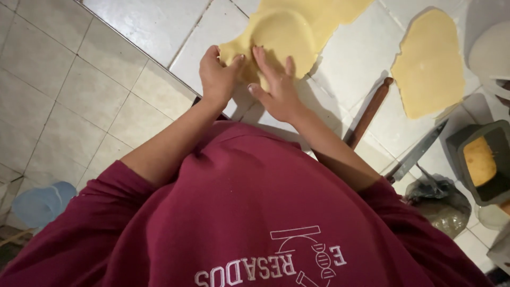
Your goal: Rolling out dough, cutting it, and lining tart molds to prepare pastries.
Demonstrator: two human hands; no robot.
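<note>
**Yellow dough under two hands on a tiled counter**

Pale yellow dough [297,26] lies rolled out flat on the white tiled counter [159,21], reaching the top edge of the view. A round domed piece [281,37] sits on it, nearest the person. The left hand [218,77] curls loosely at the near-left edge of that round piece, thumb and fingertips pinching the dough rim. The right hand [276,87] lies open and flat, fingers spread, pressing down on the near edge of the round piece just beside the left hand.

A second, smaller sheet of dough [430,64] lies well apart to the right, irregular in outline. Between the two, a wooden rolling pin [369,114] rests slanted on the tiles, and a long knife [417,151] lies near it, blade pointing up and right.

At the right edge stands a dark grey rectangular container [496,138] holding a yellow-orange block [479,159]. Just below it a crumpled grey plastic bag [438,202] sits knotted at the top; what it holds cannot be told. A pale round vessel [491,50] shows partly at the upper right.

On the beige tiled floor [64,95] at lower left is a light blue round lid or bucket [42,204]. The person's maroon sweatshirt [239,212] carries a white printed emblem on the chest.
</note>
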